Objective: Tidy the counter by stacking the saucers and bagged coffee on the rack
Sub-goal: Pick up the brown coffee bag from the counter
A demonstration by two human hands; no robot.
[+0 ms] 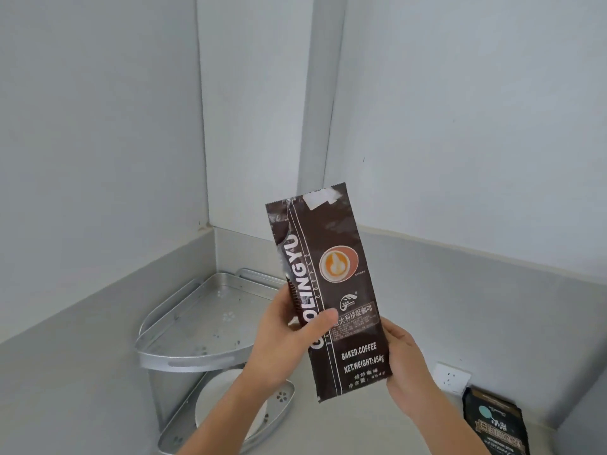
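Note:
A dark brown coffee bag (331,277) with white lettering is held upright in the air, just right of the silver corner rack (197,326). My left hand (289,336) grips its left edge, thumb across the front. My right hand (407,366) holds its lower right edge from behind. The rack's upper tier is bare. White saucers (226,405) lie on its lower tier (279,408), partly hidden by my left forearm. A second, black coffee bag (496,425) lies on the counter at the lower right.
The rack stands in the corner of the grey counter (65,389), against white walls. A white wall socket (451,377) sits low on the right backsplash, just behind the black bag.

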